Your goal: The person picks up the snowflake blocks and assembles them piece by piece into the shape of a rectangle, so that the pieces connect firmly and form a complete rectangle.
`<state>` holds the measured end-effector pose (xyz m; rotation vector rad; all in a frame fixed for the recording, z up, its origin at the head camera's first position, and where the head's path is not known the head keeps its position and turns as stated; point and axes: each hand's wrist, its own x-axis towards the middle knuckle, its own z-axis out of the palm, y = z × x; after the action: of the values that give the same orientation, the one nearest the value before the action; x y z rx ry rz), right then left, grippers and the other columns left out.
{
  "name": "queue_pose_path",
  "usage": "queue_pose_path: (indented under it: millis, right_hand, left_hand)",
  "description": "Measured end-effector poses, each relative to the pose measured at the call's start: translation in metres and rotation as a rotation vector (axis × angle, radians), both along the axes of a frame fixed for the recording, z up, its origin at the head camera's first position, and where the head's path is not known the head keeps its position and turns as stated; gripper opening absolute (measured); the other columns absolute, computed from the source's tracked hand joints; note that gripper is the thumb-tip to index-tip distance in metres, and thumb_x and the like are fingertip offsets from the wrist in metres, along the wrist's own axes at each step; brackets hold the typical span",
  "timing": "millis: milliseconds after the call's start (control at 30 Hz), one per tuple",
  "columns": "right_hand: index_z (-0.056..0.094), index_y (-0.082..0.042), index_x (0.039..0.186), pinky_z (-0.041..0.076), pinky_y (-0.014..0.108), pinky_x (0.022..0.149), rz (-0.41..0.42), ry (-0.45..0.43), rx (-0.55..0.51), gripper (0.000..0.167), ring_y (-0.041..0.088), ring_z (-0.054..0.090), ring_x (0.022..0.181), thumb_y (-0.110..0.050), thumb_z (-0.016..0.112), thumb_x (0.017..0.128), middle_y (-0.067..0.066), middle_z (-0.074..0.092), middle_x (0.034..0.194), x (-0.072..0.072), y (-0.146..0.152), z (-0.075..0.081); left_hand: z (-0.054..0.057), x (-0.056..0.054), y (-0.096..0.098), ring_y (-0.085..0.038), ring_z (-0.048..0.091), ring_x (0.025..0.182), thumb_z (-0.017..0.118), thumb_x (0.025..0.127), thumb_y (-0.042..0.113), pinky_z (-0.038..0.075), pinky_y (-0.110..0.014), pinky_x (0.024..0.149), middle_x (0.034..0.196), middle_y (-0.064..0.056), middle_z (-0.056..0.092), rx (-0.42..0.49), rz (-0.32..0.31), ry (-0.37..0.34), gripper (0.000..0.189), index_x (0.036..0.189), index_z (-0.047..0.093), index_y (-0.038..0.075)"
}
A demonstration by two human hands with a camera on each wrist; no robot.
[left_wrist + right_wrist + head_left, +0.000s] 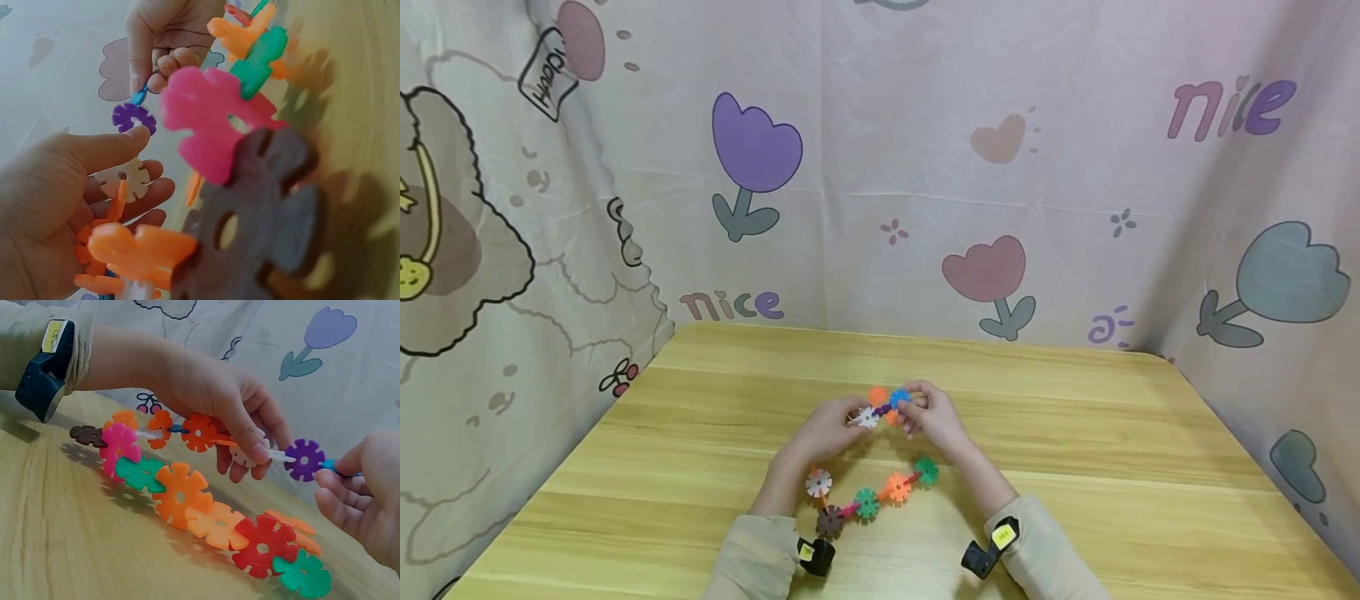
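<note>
My left hand pinches a white snowflake disc between thumb and fingers. Slotted plastic discs run from it in a long linked chain, past a brown disc and a pink disc to a green end disc. Beyond the white disc, a purple disc is joined on through another white piece. My right hand pinches a blue disc, whose edge meets the purple one. In the right wrist view, a red disc sits near the green end.
Orange discs show close behind the hands. The chain's near part curves over the wooden table between the forearms. A printed curtain hangs along the table's back edge and left side. Each wrist carries a small black camera.
</note>
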<state>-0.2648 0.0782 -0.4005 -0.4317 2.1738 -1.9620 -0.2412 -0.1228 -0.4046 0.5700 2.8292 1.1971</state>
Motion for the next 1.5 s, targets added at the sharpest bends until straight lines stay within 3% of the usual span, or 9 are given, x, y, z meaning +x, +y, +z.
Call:
queue_pose_path:
  millis: [133, 233, 500, 833, 1133, 1500]
  right_hand:
    - [0.047, 0.013, 0.114, 0.049, 0.025, 0.05, 0.003, 0.015, -0.005, 0.026, 0.015, 0.055, 0.053, 0.003, 0.054, 0.09, 0.028, 0.061, 0.076, 0.009, -0.002, 0.01]
    - [0.047, 0.013, 0.113, 0.049, 0.025, 0.05, 0.01, 0.03, 0.002, 0.025, 0.016, 0.055, 0.054, 0.004, 0.053, 0.091, 0.03, 0.06, 0.077, 0.011, -0.001, 0.01]
    - [0.047, 0.011, 0.11, 0.049, 0.025, 0.05, 0.012, -0.003, -0.093, 0.022, 0.017, 0.057, 0.055, 0.005, 0.054, 0.09, 0.02, 0.062, 0.07, -0.002, 0.0, -0.01]
    - [0.048, 0.011, 0.106, 0.05, 0.024, 0.05, -0.011, 0.01, -0.128, 0.02, 0.015, 0.057, 0.053, 0.007, 0.055, 0.088, 0.013, 0.062, 0.067, -0.004, -0.002, -0.017]
    - [0.048, 0.011, 0.104, 0.049, 0.024, 0.049, -0.016, 0.008, -0.135, 0.017, 0.014, 0.055, 0.05, 0.01, 0.053, 0.088, 0.008, 0.06, 0.064, -0.001, -0.004, -0.019]
    - [0.047, 0.013, 0.105, 0.05, 0.025, 0.05, 0.01, 0.001, -0.168, 0.019, 0.014, 0.056, 0.05, 0.01, 0.053, 0.088, 0.016, 0.062, 0.068, -0.002, -0.004, -0.017]
  left_hand:
    - [-0.001, -0.001, 0.001, -0.019, 0.057, 0.085, 0.063, 0.088, 0.016, 0.049, -0.035, 0.07, 0.105, -0.01, 0.063, 0.01, -0.017, -0.012, 0.031, 0.118, 0.06, 0.008]
    - [-0.001, -0.002, 0.001, -0.016, 0.056, 0.08, 0.063, 0.089, 0.016, 0.048, -0.033, 0.066, 0.104, -0.01, 0.063, 0.017, -0.018, -0.019, 0.032, 0.119, 0.059, 0.007]
    - [0.0, -0.001, 0.005, -0.012, 0.048, 0.062, 0.06, 0.09, 0.011, 0.043, -0.025, 0.053, 0.077, -0.001, 0.058, 0.024, -0.078, 0.025, 0.015, 0.103, 0.063, 0.006]
    - [-0.001, 0.0, 0.006, -0.013, 0.049, 0.06, 0.059, 0.09, 0.007, 0.044, -0.025, 0.052, 0.077, -0.008, 0.059, 0.046, -0.11, 0.005, 0.008, 0.096, 0.063, 0.002]
    - [-0.003, 0.002, 0.004, -0.01, 0.048, 0.055, 0.058, 0.09, 0.006, 0.043, -0.023, 0.049, 0.077, -0.009, 0.06, 0.063, -0.12, -0.021, 0.013, 0.1, 0.064, -0.002]
    - [0.003, 0.001, 0.004, -0.011, 0.048, 0.054, 0.058, 0.09, 0.009, 0.043, -0.023, 0.046, 0.08, -0.01, 0.062, 0.104, -0.091, -0.097, 0.028, 0.116, 0.06, -0.002]
